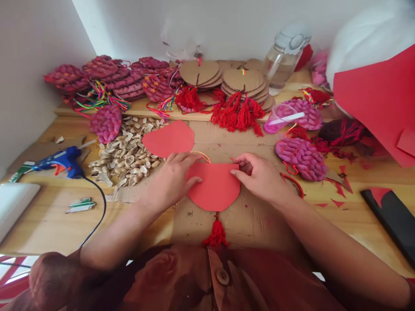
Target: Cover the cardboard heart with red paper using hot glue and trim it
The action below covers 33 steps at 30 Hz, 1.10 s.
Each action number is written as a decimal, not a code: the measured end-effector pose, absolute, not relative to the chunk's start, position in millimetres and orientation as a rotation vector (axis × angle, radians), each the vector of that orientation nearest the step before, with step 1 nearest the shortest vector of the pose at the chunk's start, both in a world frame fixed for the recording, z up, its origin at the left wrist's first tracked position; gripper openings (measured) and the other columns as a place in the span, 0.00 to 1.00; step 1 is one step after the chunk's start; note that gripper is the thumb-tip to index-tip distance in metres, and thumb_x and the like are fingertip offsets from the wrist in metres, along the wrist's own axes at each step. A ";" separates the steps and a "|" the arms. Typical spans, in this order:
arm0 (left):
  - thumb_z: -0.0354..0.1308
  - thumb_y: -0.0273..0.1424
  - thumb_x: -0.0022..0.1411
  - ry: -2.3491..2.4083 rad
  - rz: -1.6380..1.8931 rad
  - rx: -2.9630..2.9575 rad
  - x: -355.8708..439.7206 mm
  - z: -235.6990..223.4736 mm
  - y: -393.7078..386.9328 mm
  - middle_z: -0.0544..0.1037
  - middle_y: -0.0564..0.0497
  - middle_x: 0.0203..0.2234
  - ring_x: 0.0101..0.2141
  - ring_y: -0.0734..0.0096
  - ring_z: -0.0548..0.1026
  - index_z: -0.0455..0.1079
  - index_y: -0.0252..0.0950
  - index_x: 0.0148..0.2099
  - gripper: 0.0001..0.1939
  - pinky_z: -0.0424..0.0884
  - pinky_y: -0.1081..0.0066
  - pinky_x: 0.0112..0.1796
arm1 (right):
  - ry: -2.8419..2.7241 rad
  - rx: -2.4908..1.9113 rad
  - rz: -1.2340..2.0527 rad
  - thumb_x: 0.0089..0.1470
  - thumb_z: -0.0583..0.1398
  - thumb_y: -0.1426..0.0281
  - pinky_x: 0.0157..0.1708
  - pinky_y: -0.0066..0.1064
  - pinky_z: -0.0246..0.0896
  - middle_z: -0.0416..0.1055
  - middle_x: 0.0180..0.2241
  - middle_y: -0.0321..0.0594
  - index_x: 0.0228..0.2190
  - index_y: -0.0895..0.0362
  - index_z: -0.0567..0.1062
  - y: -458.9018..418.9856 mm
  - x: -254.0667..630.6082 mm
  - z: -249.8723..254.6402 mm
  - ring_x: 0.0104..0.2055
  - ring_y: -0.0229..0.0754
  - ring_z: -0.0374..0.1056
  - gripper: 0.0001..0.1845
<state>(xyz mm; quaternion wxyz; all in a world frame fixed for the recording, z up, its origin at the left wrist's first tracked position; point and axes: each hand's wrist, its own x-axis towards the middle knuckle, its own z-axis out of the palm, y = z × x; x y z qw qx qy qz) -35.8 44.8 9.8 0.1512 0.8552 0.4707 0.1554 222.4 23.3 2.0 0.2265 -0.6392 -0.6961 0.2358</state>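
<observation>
A red paper piece (214, 188), straight along the top and rounded below, lies in front of me on a cardboard sheet (259, 220). My left hand (173, 175) grips its upper left edge, thumb on top. With thumb and forefinger, my right hand (256, 172) pinches the upper right corner. A red tassel (216, 233) sticks out from under the paper's bottom, and a thin yellow-orange cord (204, 156) shows past its top edge. Whatever lies beneath the paper is hidden. Just beyond my left hand rests another red paper piece (170, 139).
Pistachio-like shells (129, 151) are heaped left, near a blue glue gun (61, 163). Tasselled cardboard discs (244, 81) and pink decorated discs (129, 82) line the back beside a bottle (282, 56). At right are a purple disc (301, 159), a red loop handle (296, 185) and a black phone-like object (389, 224).
</observation>
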 end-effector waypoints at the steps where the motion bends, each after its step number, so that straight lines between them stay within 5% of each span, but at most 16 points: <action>1: 0.67 0.30 0.62 1.366 0.455 2.449 -36.2 8.7 44.9 0.77 0.46 0.55 0.56 0.54 0.72 0.69 0.40 0.61 0.26 0.66 0.52 0.60 | -1.911 -1.754 0.660 0.52 0.66 0.70 0.30 0.33 0.61 0.78 0.31 0.38 0.40 0.55 0.78 24.1 222.2 1.7 0.29 0.41 0.70 0.11; 5: 0.68 0.32 0.62 1.393 0.464 2.391 -39.0 7.0 43.0 0.79 0.47 0.50 0.52 0.56 0.74 0.71 0.42 0.59 0.24 0.68 0.53 0.57 | -1.879 -1.723 0.694 0.55 0.64 0.70 0.29 0.32 0.59 0.77 0.28 0.35 0.33 0.54 0.76 25.3 219.1 0.6 0.25 0.38 0.67 0.02; 33: 0.62 0.30 0.66 1.482 0.599 2.191 -37.5 -0.3 42.7 0.83 0.51 0.38 0.38 0.65 0.79 0.80 0.40 0.44 0.07 0.73 0.66 0.41 | -2.055 -1.633 0.529 0.59 0.61 0.71 0.30 0.33 0.62 0.76 0.27 0.34 0.34 0.52 0.73 32.7 213.5 -0.1 0.28 0.40 0.71 0.01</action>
